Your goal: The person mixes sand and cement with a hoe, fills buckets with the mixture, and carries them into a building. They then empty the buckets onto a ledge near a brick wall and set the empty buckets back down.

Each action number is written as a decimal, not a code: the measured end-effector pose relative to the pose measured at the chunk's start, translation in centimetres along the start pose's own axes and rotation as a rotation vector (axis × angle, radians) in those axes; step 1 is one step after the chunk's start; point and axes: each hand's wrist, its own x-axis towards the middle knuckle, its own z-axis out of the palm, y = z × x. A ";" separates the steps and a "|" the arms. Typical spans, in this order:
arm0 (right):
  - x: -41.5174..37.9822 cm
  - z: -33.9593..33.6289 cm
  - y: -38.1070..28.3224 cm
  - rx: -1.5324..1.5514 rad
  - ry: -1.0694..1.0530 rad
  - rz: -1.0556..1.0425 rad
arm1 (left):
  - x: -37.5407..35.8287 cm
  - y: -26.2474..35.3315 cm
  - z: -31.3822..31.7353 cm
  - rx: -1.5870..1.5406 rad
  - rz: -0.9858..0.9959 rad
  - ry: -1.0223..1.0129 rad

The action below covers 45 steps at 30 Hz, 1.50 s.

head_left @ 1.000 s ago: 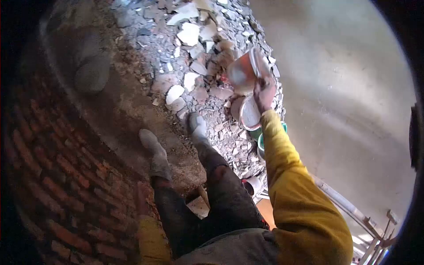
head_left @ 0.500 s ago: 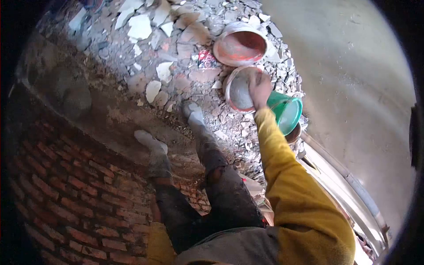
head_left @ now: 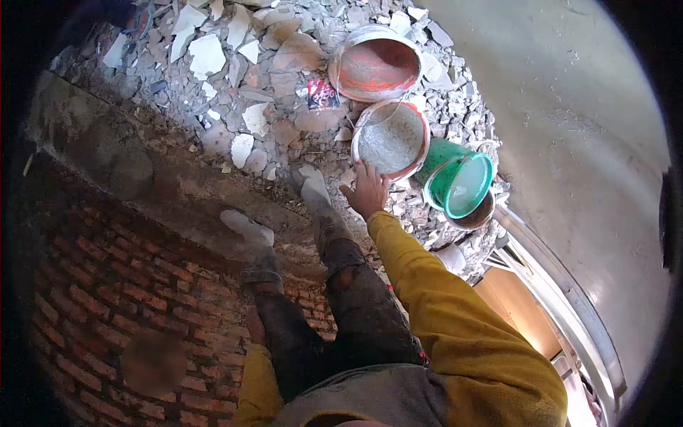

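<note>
Right hand (head_left: 368, 191): fingers spread, empty — just below the pan's rim.
Mortar pan (head_left: 390, 139): on the rubble (head_left: 235, 64), between an orange pan (head_left: 375, 62) and a green bucket (head_left: 455, 182).
Left hand: out of view.

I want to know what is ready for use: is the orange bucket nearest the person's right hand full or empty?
Not empty. The orange bucket stands upright with pale grey material covering its bottom. How deep, cannot tell. The right hand is beside its rim, open.

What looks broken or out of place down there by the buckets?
The ground is strewn with broken tile shards and rubble. The green bucket lies tipped on its side, while the grey-filled bucket by the right hand stands upright.
</note>
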 end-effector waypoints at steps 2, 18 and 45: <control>-0.2 -0.6 -0.3 0.079 -0.106 0.086 | -0.9 1.1 -1.1 0.086 0.034 0.045; -1.8 -10.8 -2.4 0.080 -0.284 -0.075 | -2.7 8.2 -6.6 -0.914 0.030 0.054; 0.3 2.5 -55.9 0.284 -0.494 -0.865 | 24.5 5.6 -29.8 -2.470 1.047 -0.442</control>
